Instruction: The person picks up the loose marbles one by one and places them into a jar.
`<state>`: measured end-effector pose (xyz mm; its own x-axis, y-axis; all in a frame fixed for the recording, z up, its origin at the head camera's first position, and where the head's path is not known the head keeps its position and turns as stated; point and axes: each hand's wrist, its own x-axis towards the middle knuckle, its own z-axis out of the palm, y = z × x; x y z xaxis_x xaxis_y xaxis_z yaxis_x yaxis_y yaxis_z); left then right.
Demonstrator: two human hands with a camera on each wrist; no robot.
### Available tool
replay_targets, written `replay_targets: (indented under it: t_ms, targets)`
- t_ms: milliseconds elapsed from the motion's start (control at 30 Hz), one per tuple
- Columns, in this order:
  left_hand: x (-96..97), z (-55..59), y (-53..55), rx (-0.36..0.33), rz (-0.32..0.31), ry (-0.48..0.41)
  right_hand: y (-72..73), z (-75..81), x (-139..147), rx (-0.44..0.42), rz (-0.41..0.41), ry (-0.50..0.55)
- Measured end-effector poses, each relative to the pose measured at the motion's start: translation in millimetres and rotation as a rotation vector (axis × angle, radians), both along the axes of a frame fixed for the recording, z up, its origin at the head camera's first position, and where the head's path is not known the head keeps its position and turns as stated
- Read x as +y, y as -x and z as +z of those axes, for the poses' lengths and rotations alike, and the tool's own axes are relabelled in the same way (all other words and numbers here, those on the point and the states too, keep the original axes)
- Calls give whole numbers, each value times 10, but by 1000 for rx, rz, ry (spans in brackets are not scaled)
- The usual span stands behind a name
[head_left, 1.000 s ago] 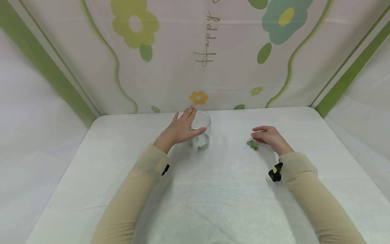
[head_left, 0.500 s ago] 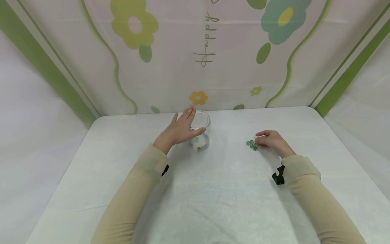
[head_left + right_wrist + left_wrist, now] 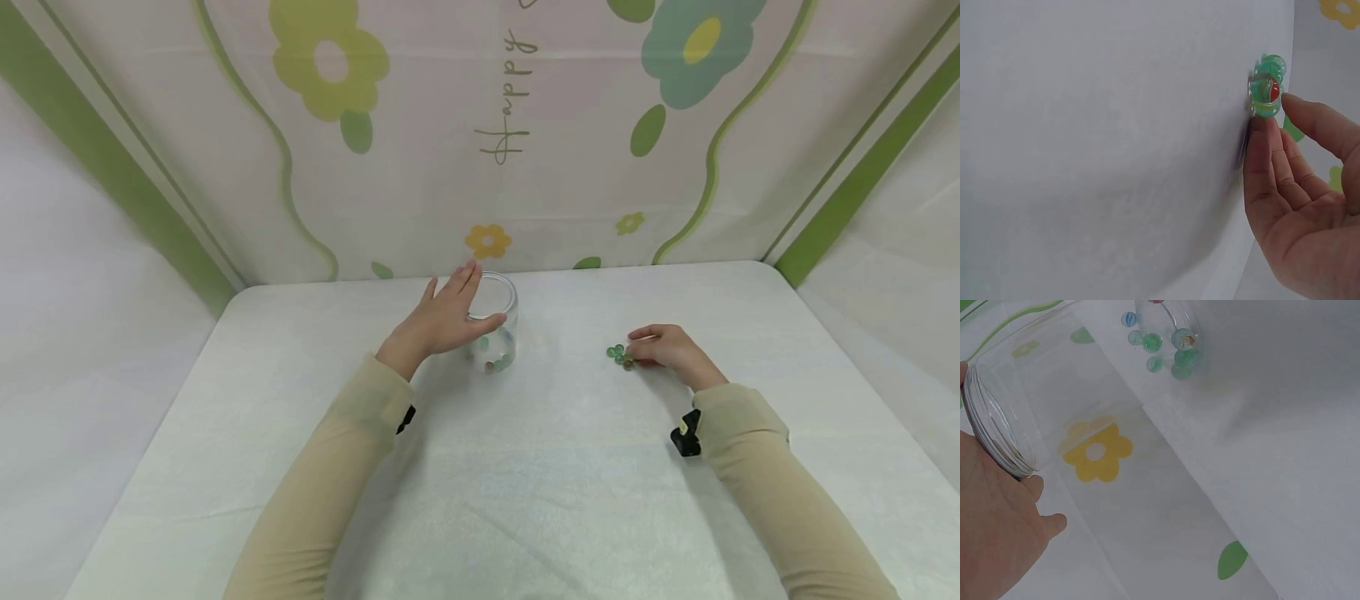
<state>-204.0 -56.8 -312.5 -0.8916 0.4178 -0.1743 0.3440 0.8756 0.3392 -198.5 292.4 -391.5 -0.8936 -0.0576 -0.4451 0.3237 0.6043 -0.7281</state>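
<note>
My left hand (image 3: 442,317) holds the upper side of a clear glass jar (image 3: 512,333), thumb on the near side and fingers spread along the left of the mouth. Through the glass, several marbles (image 3: 1152,342) show at the bottom, mostly green, one with a reddish-brown swirl. To the right, my right hand (image 3: 671,350) reaches down to a small cluster of marbles (image 3: 617,353) lying on the table. In the right wrist view its thumb and index fingertips pinch at a clear marble (image 3: 1267,107) on the cluster's near side; the other fingers are bent below.
A white cloth covers the table (image 3: 487,500). Behind it rises a printed backdrop (image 3: 420,192) with flowers and lettering, close behind the jar. White side panels with green edging flank the table. A black wrist camera (image 3: 686,433) sits under the right cuff.
My right hand has moved slightly right and down to the marble cluster, and its thumb and index finger have settled at the near marbles. The left hand and jar stay in place.
</note>
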Motion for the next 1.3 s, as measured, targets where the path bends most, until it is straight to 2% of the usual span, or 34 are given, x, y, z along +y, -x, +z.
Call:
replay_targets:
  t_ms: [467,800,967,1133,1300]
  targets:
    - [-4,-4,-5,1,-5,-5,-30,6,7,-4,32,-20]
    - [1,0,0,0,-5,-4,-31,65,25,-20,-2,5]
    - [6,4,5,0,-2,-3,-8,129,18,-19,-24,74]
    - [5,3,5,0,-3,-2,23,206,-10,-25,-67,247]
    - [4,6,5,-3,-1,1,55,310,-68,-25,-103,359]
